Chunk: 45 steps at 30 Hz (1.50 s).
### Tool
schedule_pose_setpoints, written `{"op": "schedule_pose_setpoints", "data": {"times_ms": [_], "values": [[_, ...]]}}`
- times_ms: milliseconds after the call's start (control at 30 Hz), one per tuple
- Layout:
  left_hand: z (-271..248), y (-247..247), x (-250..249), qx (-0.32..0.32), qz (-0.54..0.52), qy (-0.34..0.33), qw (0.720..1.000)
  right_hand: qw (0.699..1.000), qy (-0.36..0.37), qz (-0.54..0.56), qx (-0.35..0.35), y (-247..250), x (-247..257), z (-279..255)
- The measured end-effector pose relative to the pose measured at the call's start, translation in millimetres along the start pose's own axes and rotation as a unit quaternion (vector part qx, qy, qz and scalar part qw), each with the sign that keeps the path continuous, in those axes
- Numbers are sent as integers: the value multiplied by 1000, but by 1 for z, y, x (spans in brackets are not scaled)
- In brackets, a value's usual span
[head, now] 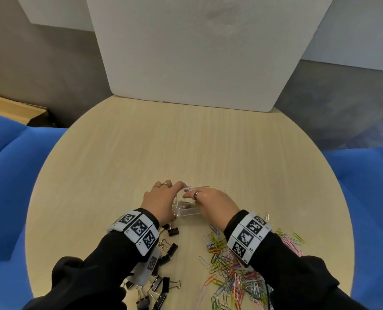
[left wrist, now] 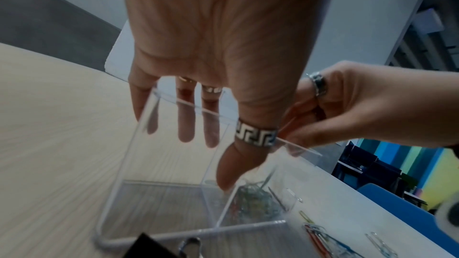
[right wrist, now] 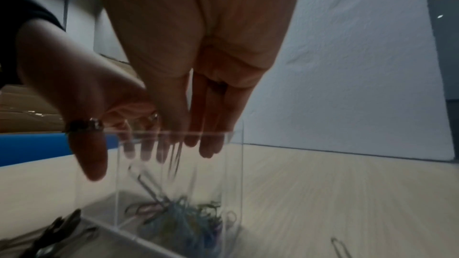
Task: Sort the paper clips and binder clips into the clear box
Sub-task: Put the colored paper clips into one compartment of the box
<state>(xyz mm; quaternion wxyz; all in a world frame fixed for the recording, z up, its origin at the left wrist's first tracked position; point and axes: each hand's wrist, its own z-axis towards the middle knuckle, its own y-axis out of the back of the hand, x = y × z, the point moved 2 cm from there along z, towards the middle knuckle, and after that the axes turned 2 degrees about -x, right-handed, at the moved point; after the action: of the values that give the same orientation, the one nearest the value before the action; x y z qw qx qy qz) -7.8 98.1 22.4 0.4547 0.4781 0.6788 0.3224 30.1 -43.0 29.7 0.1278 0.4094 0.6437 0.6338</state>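
Observation:
The clear box (head: 189, 211) stands on the round table, split by a divider. Its right compartment holds several coloured paper clips (left wrist: 255, 201); the left one looks bare. My left hand (head: 168, 200) holds the box, fingers down its far side and the ringed thumb (left wrist: 255, 134) reaching down at the divider. My right hand (head: 192, 195) hovers at the rim with fingertips bunched on a few paper clips (right wrist: 174, 156), which are blurred. Loose paper clips (head: 230, 271) lie near right, and black binder clips (head: 168, 249) near left under my forearm.
A white foam board (head: 186, 52) stands at the table's far edge. Blue seats (head: 7, 175) flank the table on both sides. A cardboard box (head: 11, 108) sits on the floor at left. More binder clips (head: 159, 289) lie near the front edge.

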Motion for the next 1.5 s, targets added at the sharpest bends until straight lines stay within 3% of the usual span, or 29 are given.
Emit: {"op": "schedule_pose_setpoints", "data": {"times_ms": [200, 400, 600, 700, 767, 867, 1133, 1233, 1300, 1333, 1400, 1467, 1500], "values": [[0, -1, 0, -5, -5, -2, 1000, 999, 8, -15, -35, 25, -1, -13], [0, -1, -1, -14, -14, -2, 1000, 991, 29, -118, 50, -7, 4, -14], [-1, -1, -2, -11, -2, 3, 1000, 974, -14, -203, 96, -10, 4, -3], [-1, -2, -2, -16, 5, 7, 1000, 983, -13, -153, 100, -4, 7, 2], [0, -2, -2, -20, 6, 8, 1000, 982, -22, -119, 143, -4, 11, 7], [0, -2, -2, -20, 5, 9, 1000, 969, -36, -163, 184, -8, 13, 13], [1, -4, -1, -17, 13, 10, 1000, 981, 0, -179, 78, -5, 2, 5], [1, -4, -1, -20, 9, 6, 1000, 973, -5, -186, 137, -5, 2, 3], [1, -4, -1, -22, 8, 5, 1000, 980, -10, -119, 158, -4, 2, 3], [1, -4, -1, -22, 10, 6, 1000, 989, -16, -59, 137, -2, 0, 3], [2, -4, 0, -23, 13, 7, 1000, 992, -49, 110, 22, 9, -6, -2], [4, -4, 0, -25, 8, 8, 1000, 955, -107, 252, -113, 22, -20, -12], [4, -4, 0, -25, 7, 7, 1000, 942, -140, 268, -148, 23, -29, -17]]}}
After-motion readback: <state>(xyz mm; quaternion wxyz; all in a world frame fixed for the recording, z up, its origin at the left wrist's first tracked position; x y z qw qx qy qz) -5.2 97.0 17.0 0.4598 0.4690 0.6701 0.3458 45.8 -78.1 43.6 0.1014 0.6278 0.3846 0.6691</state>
